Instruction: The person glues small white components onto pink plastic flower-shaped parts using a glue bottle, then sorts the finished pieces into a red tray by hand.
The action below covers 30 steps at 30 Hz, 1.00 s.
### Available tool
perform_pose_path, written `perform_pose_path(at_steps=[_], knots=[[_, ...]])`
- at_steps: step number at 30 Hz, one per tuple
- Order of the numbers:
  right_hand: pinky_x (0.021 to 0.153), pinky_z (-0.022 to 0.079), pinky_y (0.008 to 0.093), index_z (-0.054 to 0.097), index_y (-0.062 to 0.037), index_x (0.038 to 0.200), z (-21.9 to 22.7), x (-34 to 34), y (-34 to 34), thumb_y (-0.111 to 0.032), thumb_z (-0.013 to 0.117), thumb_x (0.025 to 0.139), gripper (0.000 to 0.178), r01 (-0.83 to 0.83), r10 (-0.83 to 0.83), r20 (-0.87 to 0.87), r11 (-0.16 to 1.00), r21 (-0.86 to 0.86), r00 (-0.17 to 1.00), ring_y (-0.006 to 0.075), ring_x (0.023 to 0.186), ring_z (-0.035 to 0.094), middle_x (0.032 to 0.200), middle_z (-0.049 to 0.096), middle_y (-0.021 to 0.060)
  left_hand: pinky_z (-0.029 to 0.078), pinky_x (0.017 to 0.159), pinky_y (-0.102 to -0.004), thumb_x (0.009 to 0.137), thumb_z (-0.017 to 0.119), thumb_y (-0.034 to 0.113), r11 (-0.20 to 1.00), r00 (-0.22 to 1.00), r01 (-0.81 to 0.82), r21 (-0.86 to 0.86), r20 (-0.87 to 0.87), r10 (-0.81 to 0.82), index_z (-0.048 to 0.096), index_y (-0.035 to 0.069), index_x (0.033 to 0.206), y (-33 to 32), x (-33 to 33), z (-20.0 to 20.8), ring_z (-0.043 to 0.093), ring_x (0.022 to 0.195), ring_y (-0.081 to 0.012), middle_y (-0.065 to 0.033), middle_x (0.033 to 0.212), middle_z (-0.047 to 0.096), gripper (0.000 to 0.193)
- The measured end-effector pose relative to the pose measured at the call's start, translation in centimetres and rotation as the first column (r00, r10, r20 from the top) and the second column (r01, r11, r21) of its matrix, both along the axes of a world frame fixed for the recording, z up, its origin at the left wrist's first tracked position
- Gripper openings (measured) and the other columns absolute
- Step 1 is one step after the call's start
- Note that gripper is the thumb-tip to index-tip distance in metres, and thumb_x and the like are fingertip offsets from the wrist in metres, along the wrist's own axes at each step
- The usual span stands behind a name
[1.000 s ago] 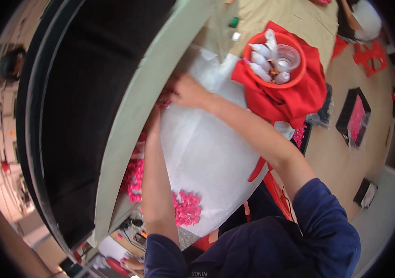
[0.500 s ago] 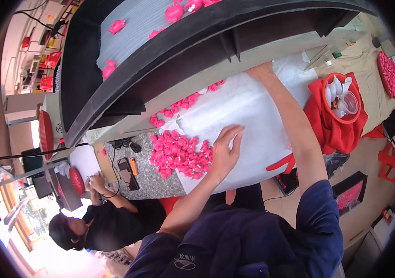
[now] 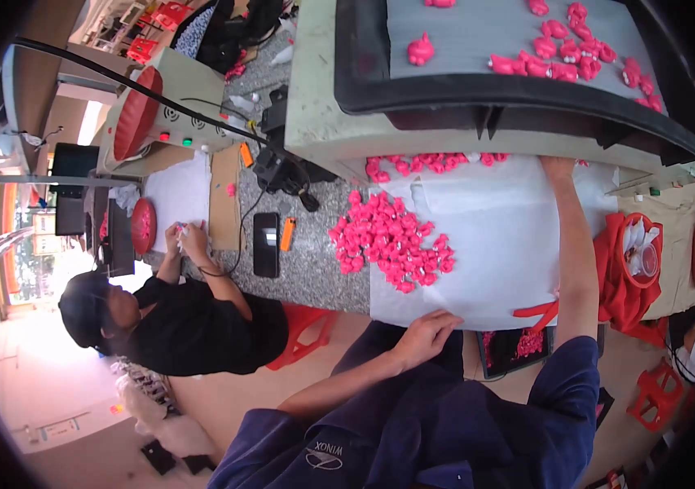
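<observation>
My left hand (image 3: 427, 338) is at the near edge of the white sheet (image 3: 498, 244), its fingers loosely bent with nothing visible in them. A heap of small pink figures (image 3: 392, 240) lies on the left part of the sheet, beyond that hand. My right arm stretches across the sheet to the far side, where my right hand (image 3: 558, 166) reaches in beneath the pale machine body (image 3: 315, 106). Its fingers are hidden there. More pink figures (image 3: 437, 163) lie in a row along the foot of the machine, left of the right hand.
Above the bench, a black-rimmed tray (image 3: 527, 96) carries scattered pink figures. A red tub (image 3: 647, 281) with red cloth stands right. A phone (image 3: 266, 244) and an orange cutter (image 3: 287, 234) lie left. Beyond them a co-worker (image 3: 193, 318) handles something small.
The view has swung left. My left hand has drawn back from above the sheet to its near edge. My right hand remains at the machine's foot, its fingers now further hidden.
</observation>
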State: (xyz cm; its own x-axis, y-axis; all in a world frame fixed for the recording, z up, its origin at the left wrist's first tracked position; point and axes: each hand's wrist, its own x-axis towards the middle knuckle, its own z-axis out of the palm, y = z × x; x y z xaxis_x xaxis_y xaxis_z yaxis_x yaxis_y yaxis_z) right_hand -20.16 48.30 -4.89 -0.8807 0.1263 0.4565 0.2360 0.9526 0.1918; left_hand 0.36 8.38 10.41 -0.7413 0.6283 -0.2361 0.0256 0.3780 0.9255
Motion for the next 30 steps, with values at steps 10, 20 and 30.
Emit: perform_pose_path(at_steps=[10, 20, 30], knots=[[0.090, 0.032, 0.0465, 0.059, -0.0107, 0.100, 2.5, -0.8, -4.3, -0.031, 0.058, 0.071, 0.036, 0.132, -0.136, -0.074, 0.990, -0.054, 0.988, 0.0308, 0.103, 0.048, 0.104, 0.057, 0.0104, 0.046, 0.072, -0.0296, 0.085, 0.052, 0.009, 0.985, 0.996, -0.086, -0.152, -0.040, 0.081, 0.057, 0.002, 0.104, -9.5, -2.4, -0.1, 0.060, 0.081, -0.0210, -0.0115, 0.093, 0.060, 0.021], [0.101, 0.021, 0.0462, 0.041, -0.0161, 0.127, 0.3, -0.8, -1.1, -0.043, 0.046, 0.081, 0.053, 0.313, -0.251, 0.358, 0.941, -0.126, 0.899, 0.0315, 0.122, 0.032, 0.130, 0.040, 0.0106, 0.045, 0.072, -0.0401, 0.074, 0.051, 0.062, 0.051, 0.241, -0.871, 0.488, 0.333, 0.911, 0.011, 0.010, 0.134, -32.8, -31.0, 13.1, 0.052, 0.092, -0.0321, -0.0149, 0.125, 0.031, 0.089], [0.099, 0.026, 0.0410, 0.050, -0.0103, 0.116, -7.5, 2.5, 4.3, -0.034, 0.057, 0.075, 0.047, -0.027, -0.059, -0.146, 0.851, -0.524, 0.988, 0.0299, 0.114, 0.040, 0.119, 0.049, 0.0105, 0.052, 0.076, -0.0385, 0.081, 0.041, 0.017, 0.068, 0.331, -0.870, 0.489, 0.475, 0.815, 0.051, -0.001, 0.107, -39.9, -47.5, 13.3, 0.055, 0.093, -0.0279, -0.0140, 0.101, 0.057, 0.034]])
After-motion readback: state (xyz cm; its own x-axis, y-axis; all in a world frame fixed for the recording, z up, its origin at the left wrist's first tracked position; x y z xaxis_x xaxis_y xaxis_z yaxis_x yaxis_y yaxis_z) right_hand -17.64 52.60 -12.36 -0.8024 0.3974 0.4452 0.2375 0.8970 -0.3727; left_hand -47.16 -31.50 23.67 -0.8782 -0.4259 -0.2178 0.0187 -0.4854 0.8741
